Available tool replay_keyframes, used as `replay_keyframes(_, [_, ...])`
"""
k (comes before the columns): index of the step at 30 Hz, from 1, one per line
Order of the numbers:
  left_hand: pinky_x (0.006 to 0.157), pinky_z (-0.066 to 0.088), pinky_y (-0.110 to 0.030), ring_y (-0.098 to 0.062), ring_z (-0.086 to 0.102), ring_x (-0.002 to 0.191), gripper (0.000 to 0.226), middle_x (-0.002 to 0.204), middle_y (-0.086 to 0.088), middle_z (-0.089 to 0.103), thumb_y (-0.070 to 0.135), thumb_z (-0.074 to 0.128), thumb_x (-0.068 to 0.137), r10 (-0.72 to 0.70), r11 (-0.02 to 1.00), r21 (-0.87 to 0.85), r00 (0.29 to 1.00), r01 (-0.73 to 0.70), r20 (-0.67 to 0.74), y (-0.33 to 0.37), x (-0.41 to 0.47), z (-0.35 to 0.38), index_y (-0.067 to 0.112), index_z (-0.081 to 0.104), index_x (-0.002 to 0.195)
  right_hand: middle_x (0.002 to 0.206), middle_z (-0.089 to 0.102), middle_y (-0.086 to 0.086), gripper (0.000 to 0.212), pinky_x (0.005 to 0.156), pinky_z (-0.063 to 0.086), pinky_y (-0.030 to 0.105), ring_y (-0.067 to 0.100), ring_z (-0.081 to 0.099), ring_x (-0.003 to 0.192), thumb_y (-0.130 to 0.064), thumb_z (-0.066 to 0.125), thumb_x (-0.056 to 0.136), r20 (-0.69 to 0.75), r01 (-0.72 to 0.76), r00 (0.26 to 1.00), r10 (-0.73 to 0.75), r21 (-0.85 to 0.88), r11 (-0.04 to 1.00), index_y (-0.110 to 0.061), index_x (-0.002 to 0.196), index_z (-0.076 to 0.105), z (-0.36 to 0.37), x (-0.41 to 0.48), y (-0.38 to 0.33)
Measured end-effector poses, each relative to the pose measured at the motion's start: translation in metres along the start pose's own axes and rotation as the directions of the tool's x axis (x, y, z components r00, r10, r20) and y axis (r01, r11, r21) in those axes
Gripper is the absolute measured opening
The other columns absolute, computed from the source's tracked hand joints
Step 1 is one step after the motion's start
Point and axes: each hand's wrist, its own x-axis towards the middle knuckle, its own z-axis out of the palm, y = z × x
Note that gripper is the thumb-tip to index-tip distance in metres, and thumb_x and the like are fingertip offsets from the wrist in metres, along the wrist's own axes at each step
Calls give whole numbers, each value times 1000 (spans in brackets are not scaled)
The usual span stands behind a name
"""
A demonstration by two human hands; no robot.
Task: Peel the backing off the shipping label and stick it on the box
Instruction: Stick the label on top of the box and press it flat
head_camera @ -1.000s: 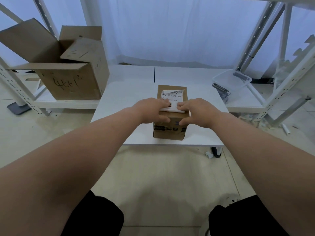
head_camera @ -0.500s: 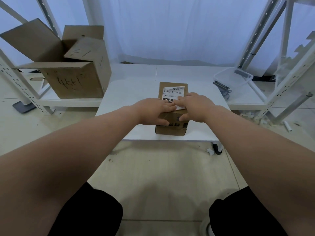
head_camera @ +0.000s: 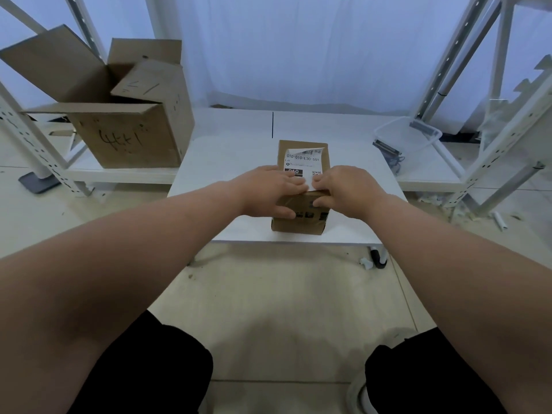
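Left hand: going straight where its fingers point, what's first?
Probably the fingers of the right hand, just ahead across the shipping label on the box; the left hand points at them. Whether they touch is unclear.

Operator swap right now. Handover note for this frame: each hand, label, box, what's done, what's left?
Left hand: open, fingers flat on the near end of the label, thumb on the front of the box.
Right hand: open, fingertips pressing the label's near right corner.
Box stands on the white table; label lies print-up on its top.
Done: label placed, near end pressed down; backing not in view.
Left: far edge curls up; smooth it flat.
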Motion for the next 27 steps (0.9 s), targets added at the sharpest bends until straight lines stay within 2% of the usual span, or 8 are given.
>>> replay_keyframes(4, [103,37,-41,-20,44,131,47,142,5,49,45,48,94,35,999,-26,999,-36,-27,-10,-3,-4,22,49,136,107,72,7,41,84,52,44,28,65,97,-43,49,90,-28,-98,993,111,281,955,-11,92,74,-5,-4,3])
replay_keyframes(8, [106,37,-36,-14,39,137,44,143,9,48,47,49,93,-24,999,-47,999,22,-40,-21,-12,-2,25,57,130,89,71,18,39,71,51,35,31,59,71,-28,47,91,-13,-200,975,220,362,910,3,81,69,-8,3,-2])
replay_keyframes(10, [101,41,-39,-17,44,133,48,139,7,53,52,45,92,11,1000,-24,998,-13,-59,-16,-7,-1,21,59,126,76,65,21,36,64,43,35,32,50,66,-23,48,89,9,-256,960,280,437,862,8,79,65,-11,6,-4])
replay_keyframes(14, [107,37,-38,-17,36,139,59,150,1,40,50,45,93,-4,999,-37,999,2,-39,5,16,5,17,42,142,84,60,1,18,73,38,31,16,51,81,-18,43,93,97,-322,929,356,683,656,-9,94,58,-21,8,-4])
replay_keyframes(17, [106,38,-40,-20,37,137,62,153,0,35,48,47,93,-31,995,-98,999,26,-45,18,29,8,18,34,145,100,59,1,18,88,38,30,18,50,102,-14,37,95,155,-334,919,362,793,509,-16,108,49,-21,7,-1])
replay_keyframes(19, [107,36,-39,-18,34,139,58,153,2,34,48,44,94,-25,994,-104,999,21,-34,12,24,7,23,34,145,103,57,0,17,93,39,31,20,48,107,-14,40,95,176,-347,915,363,803,485,-14,108,50,-18,6,3])
replay_keyframes(22, [113,30,-36,-13,27,143,51,153,9,33,46,43,96,-30,994,-106,999,28,-15,-8,3,4,29,38,143,111,56,-2,13,84,37,29,19,46,106,-15,47,93,194,-364,908,372,806,467,-14,104,54,-15,6,6])
replay_keyframes(27, [109,32,-36,-17,36,137,58,146,6,45,55,35,94,-15,1000,-26,998,14,-61,-7,-4,1,20,47,138,107,52,-3,20,84,33,29,19,44,106,-17,41,96,188,-351,915,358,808,473,-14,112,52,-18,8,2])
